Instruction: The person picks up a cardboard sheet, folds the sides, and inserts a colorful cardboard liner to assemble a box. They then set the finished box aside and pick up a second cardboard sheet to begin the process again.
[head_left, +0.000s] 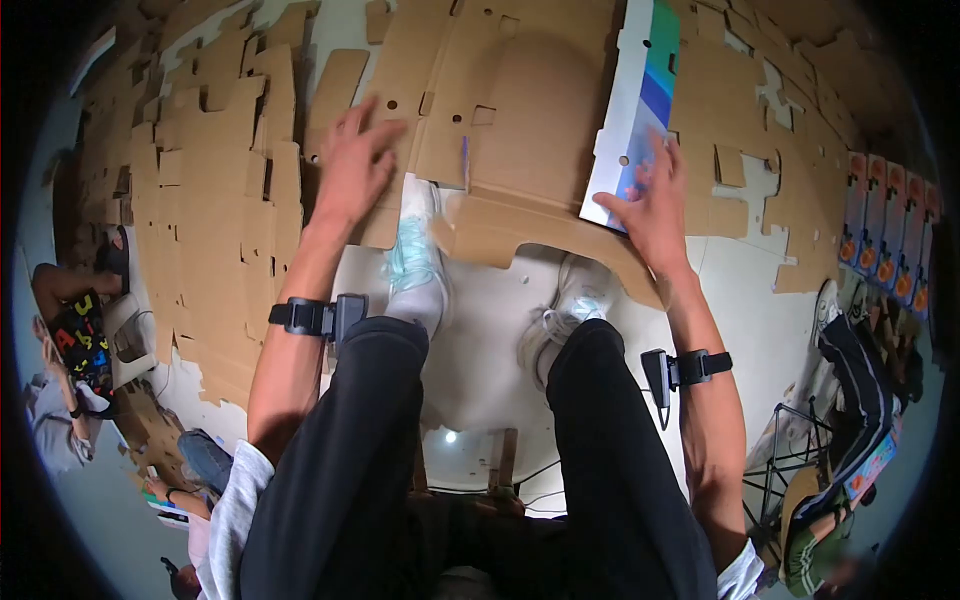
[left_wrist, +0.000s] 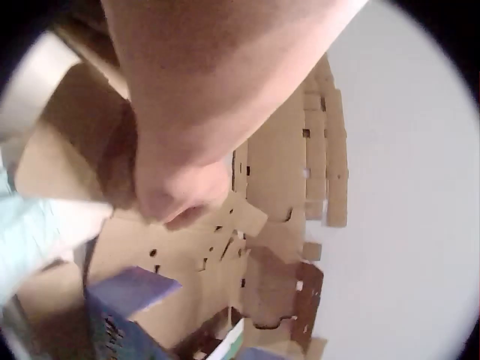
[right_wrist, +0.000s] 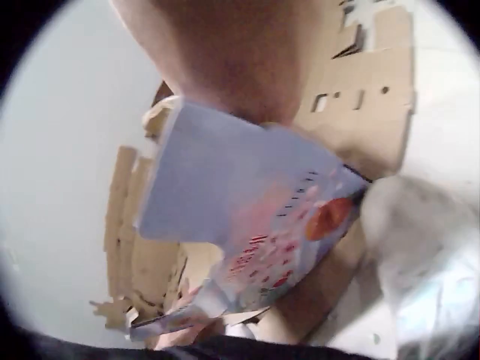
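Cardboard sheet (head_left: 530, 130), die-cut with slots and round holes, lies flat on the pale floor (head_left: 740, 300) just ahead of the seated person's two white sneakers (head_left: 418, 260), its near edge overlapping the toes. The left hand (head_left: 352, 165) rests on the sheet's left flap with the fingers spread and straight, palm down, gripping nothing; the left wrist view shows only the heel of that hand against brown card. The right hand (head_left: 652, 205) lies on the lower end of a printed panel (head_left: 640, 100), white with blue and teal bands, which runs away from the person along the sheet's right side. Its fingers stretch along the panel and the thumb sits at the near edge; whether the thumb hooks underneath cannot be told. From the right wrist, the panel shows an orange graphic. More cardboard offcuts (head_left: 210, 200) cover the floor to the left, and a row of printed boxes (head_left: 885, 225) stands at far right.
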